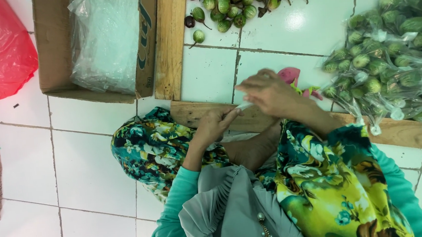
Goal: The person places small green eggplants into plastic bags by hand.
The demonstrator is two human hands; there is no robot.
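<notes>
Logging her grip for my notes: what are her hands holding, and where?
Left hand and right hand pinch a thin clear plastic strip or bag by its two ends; which it is cannot be told.

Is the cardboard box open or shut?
Open: the box has no lid on top, and clear plastic bags show inside.

Produce-packing floor: bagged eggplants [393, 46]

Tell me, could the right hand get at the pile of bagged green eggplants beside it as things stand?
Probably yes: the right hand is close to the bagged eggplants, with only bare tile between. But both hands are pinching a thin clear strip.
</notes>
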